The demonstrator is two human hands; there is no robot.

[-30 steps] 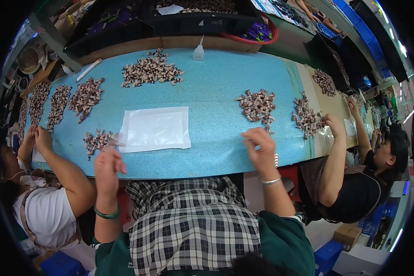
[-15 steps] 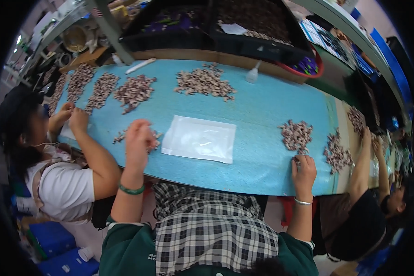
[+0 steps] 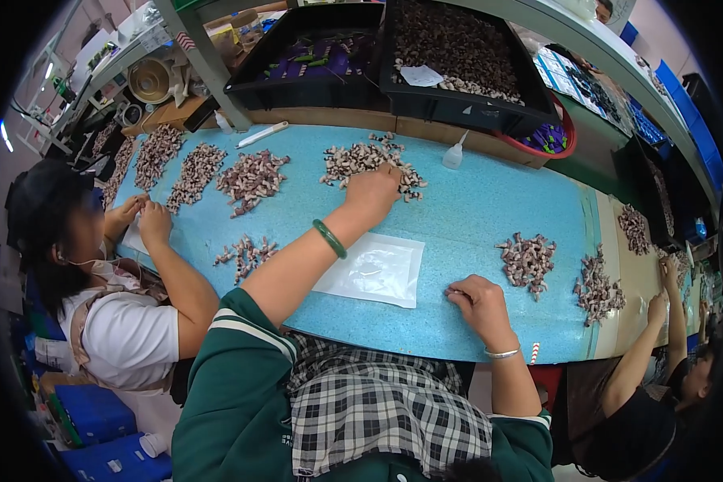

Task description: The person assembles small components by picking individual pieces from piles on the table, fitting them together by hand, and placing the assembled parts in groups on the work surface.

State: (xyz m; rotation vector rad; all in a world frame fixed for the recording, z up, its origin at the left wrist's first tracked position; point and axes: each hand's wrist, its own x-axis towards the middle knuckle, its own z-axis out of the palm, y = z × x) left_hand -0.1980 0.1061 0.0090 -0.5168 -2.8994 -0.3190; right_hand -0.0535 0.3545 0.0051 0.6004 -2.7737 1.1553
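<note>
My left hand (image 3: 373, 195), with a green bangle at its wrist, reaches across the blue tabletop (image 3: 474, 217). Its curled fingertips are on the far middle pile of small brown and white pieces (image 3: 347, 165); what they pinch is hidden. Under that forearm lies a flat white plastic packet (image 3: 377, 271), partly covered. My right hand (image 3: 484, 307), wearing a silver bracelet, rests near the front edge, thumb and fingers drawn together. I cannot make out anything between them. Beside it, farther right, is another small pile (image 3: 527, 263); a scattered pile (image 3: 245, 257) lies left of the packet.
Black bins (image 3: 458, 104) line the back, next to a red basket (image 3: 566, 132). A small dropper bottle (image 3: 455, 153) and a white pen-like tool (image 3: 263, 134) are near the far edge. Other people work at the left (image 3: 120, 313) and right (image 3: 618, 410).
My left hand has gone from above the scattered left pile to the far middle pile. My right hand has come off the right pile and moved left. The view has shifted slightly.
</note>
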